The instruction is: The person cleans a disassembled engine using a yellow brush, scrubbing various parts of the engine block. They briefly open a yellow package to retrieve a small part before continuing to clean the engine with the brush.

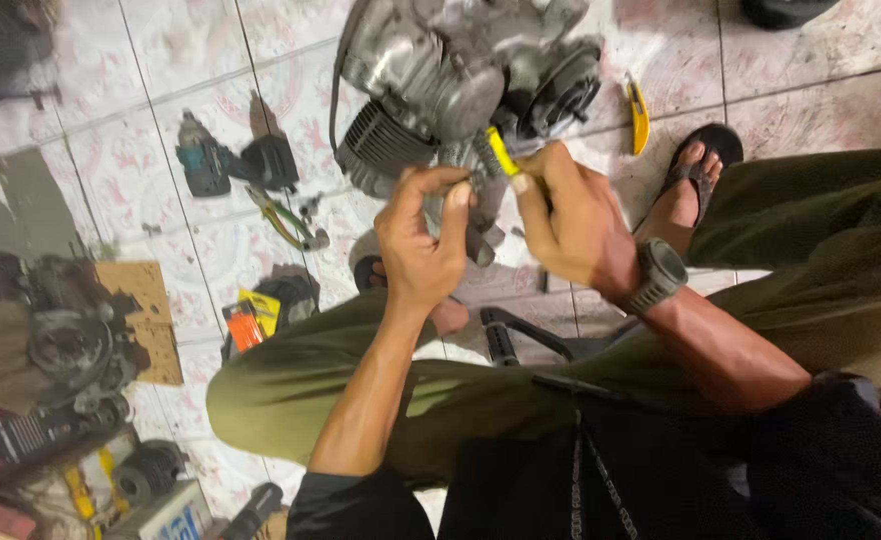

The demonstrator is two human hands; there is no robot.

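At the far left, an engine part sat on the tiled floor, partly over a cardboard sheet. Right of it a dark tool and green-handled pliers lay on the tiles, with an orange-and-yellow tool nearer your knee.

Your left hand was raised in front of the engine, its fingers curled together against the engine's lower housing; what they pinched, if anything, could not be told. The engine itself rested on the floor just ahead of your knees, its finned cylinder facing left and a round cover toward the right.

Your right hand was closed around a yellow-handled tool, thumb and fingers clamped on the handle, the tool's tip set against the engine between both hands. The two hands were just beside each other, nearly touching. A watch sat on that wrist.

Further right, a yellow knife lay on the tiles near the engine, and your sandalled foot was planted just beyond it.
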